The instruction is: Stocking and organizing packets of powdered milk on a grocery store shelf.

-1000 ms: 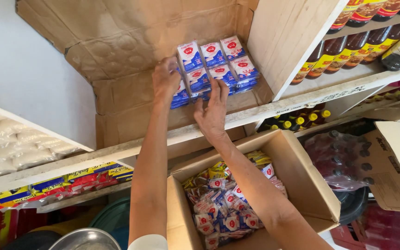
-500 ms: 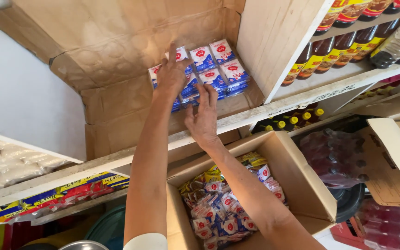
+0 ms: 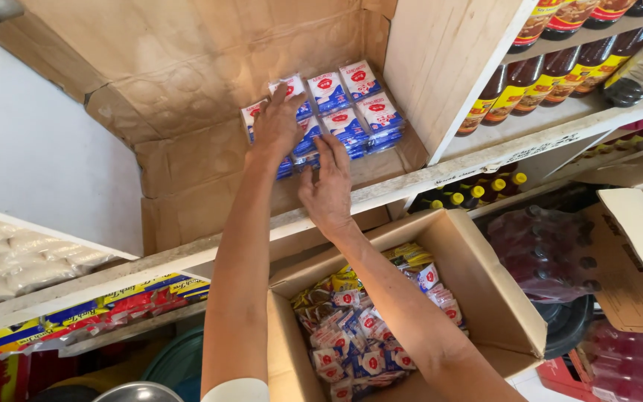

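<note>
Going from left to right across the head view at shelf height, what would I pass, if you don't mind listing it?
White sacks → left hand → right hand → blue and white packets → wooden divider → brown sauce bottles.

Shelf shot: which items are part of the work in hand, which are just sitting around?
In hand:
left hand on the blue-and-white packets
right hand just below them
open carton of like packets

Just about:
sauce bottles
yellow-capped bottles
wrapped bottle pack
white sacks
</note>
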